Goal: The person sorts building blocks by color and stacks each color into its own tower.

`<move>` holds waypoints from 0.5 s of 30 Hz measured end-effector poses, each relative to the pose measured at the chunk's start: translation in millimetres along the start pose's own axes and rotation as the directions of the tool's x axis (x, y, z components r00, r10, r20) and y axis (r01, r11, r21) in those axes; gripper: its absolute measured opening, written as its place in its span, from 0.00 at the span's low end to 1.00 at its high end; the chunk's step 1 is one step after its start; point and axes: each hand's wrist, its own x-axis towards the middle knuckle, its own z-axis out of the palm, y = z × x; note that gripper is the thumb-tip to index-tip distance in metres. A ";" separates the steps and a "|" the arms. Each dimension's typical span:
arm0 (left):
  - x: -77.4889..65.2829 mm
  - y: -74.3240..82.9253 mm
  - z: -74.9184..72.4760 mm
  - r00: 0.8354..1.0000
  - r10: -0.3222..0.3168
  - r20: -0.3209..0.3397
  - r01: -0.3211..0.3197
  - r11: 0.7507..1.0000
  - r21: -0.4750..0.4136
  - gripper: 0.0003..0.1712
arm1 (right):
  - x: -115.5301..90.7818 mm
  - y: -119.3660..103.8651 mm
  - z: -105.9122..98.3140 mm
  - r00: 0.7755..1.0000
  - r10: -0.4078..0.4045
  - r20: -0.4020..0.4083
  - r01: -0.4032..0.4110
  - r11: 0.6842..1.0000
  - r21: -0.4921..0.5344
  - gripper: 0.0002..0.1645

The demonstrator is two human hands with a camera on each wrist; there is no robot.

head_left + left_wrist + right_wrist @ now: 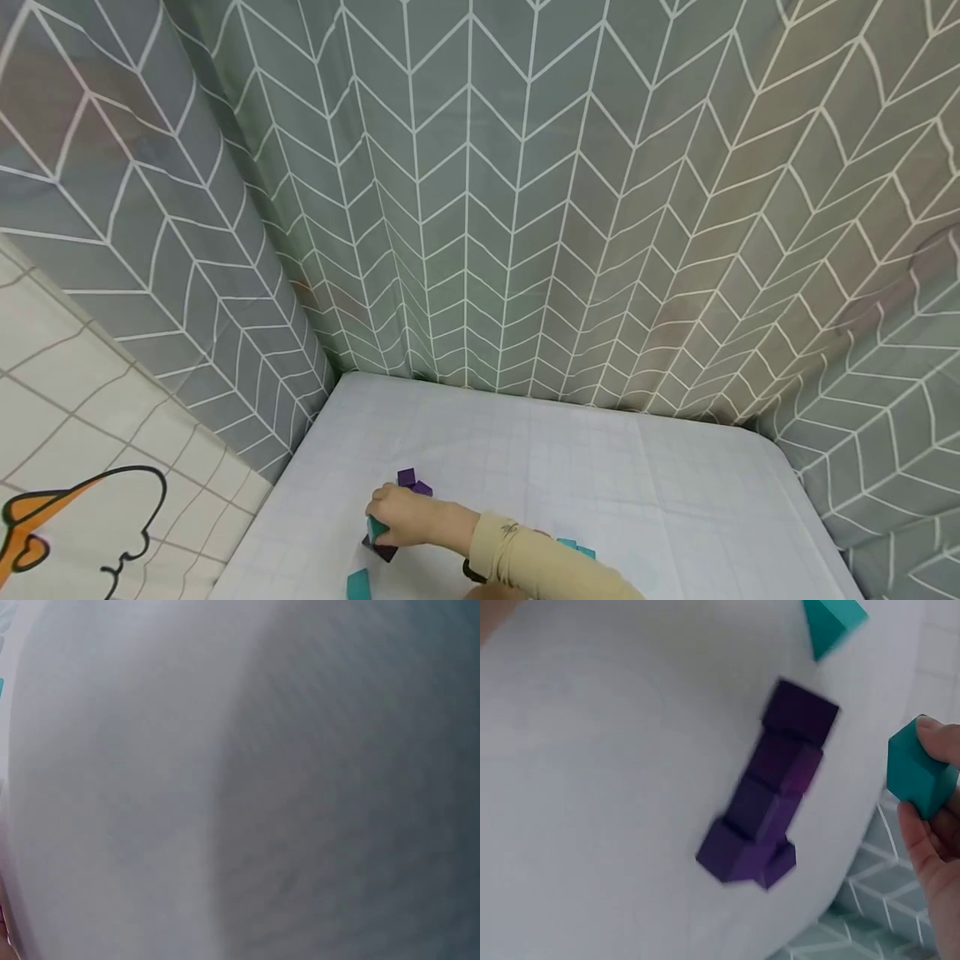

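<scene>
My right hand (405, 515) reaches across to the left side of the white table and pinches a teal block (922, 769) between thumb and fingers. Below it lies a row of purple blocks (776, 761) set end to end, with one smaller piece jutting out at an end; the hand covers part of this row in the head view. Another teal block (358, 585) lies near the row's closer end. Of my left hand (6, 941), only a sliver of skin shows at the lower left corner of the left wrist view, so I cannot tell what it holds.
More teal blocks (577, 547) lie behind the right forearm, beside a small bit of red. The white table (600, 450) is bordered by grey patterned curtains (495, 208) at the back and sides. A tiled-pattern cloth (97, 400) hangs at the left.
</scene>
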 end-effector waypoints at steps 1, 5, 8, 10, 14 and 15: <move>0.1 21.3 -8.7 0.996 -0.087 0.025 0.088 0.995 -0.037 0.27 | -1.5 3.6 -4.0 1.000 0.023 -0.013 -0.022 0.999 0.023 0.17; 1.3 80.9 -22.5 0.889 -0.455 -0.047 0.443 0.832 0.335 0.27 | -10.4 19.7 -14.5 0.991 0.101 -0.090 -0.094 0.992 0.086 0.19; 5.6 72.9 -13.9 0.907 -0.311 -0.285 0.393 0.868 0.303 0.27 | -20.9 31.6 -21.4 0.978 0.146 -0.151 -0.127 0.984 0.128 0.20; 7.4 68.9 -11.9 0.907 -0.102 -0.409 0.245 0.918 0.313 0.24 | -28.6 38.7 -26.5 0.968 0.186 -0.171 -0.158 0.973 0.168 0.21; 8.7 64.8 -13.3 0.875 0.145 -0.463 0.107 0.873 0.476 0.22 | -44.2 52.3 -37.5 0.947 0.255 -0.197 -0.211 0.953 0.218 0.21; 8.5 64.3 -13.9 0.885 0.144 -0.443 0.117 0.851 0.511 0.23 | -48.1 55.9 -39.7 0.941 0.266 -0.209 -0.220 0.950 0.221 0.21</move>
